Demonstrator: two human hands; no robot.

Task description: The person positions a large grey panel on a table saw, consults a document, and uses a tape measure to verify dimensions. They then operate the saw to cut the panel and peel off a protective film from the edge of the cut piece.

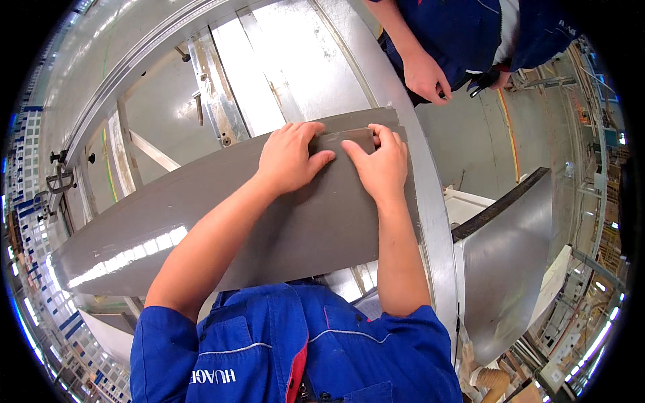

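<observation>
A stack of dark grey, glossy panels (pixel 316 221) lies across the metal machine table, with offset edges at its far right end. My left hand (pixel 292 158) rests on the top panel close to its far edge, fingers laid over and thumb apart. Just to its right, my right hand (pixel 384 168) curls its fingers over the far right corner of a grey panel, its thumb pressing on the upper face. Between both hands shows a short raised panel edge (pixel 349 138). Some fingertips are hidden behind that edge.
Under the stack lies the metal table (pixel 322 60), with an open frame (pixel 121 144) at left. A co-worker's hand (pixel 426 77) hangs beyond the table at far right. A grey board with a dark edge (pixel 507 248) stands on the right.
</observation>
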